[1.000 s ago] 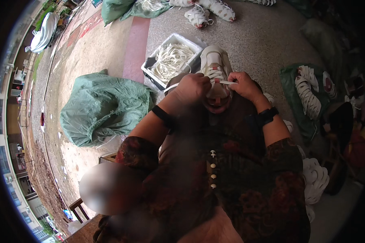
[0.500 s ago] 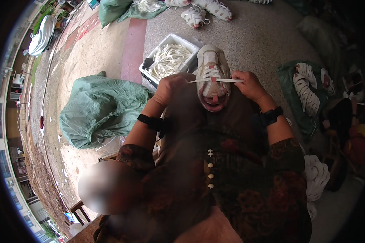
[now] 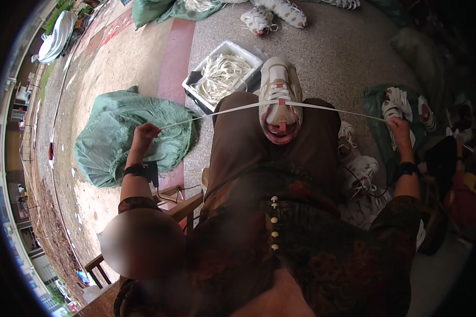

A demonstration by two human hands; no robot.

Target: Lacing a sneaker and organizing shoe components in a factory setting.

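Note:
A beige and white sneaker [image 3: 281,79] with pinkish-red tabs rests between my knees, its heel opening toward me. White shoelace crosses its tongue in several rows. From the top of the lacing, the two lace ends [image 3: 217,112] run out taut to either side. My left hand [image 3: 145,135], closed on one end, is far out to the left in front of a green sack. Out to the right, my right hand [image 3: 400,130] is closed on the other end, beside some white shoe pieces. Both wrists wear black bands.
A white foam box [image 3: 189,84] holding a heap of white laces [image 3: 225,74] stands beyond my left knee. The green sack [image 3: 132,132] lies to the left. Laced shoes [image 3: 364,174] sit by my right thigh; others [image 3: 280,13] lie farther off. A wooden chair arm [image 3: 188,207] is at my left.
Both hands have moved apart, left hand leftward and right hand rightward, drawing the lace ends out much longer. The sneaker stays between my knees. Shoes by my right thigh have come into view.

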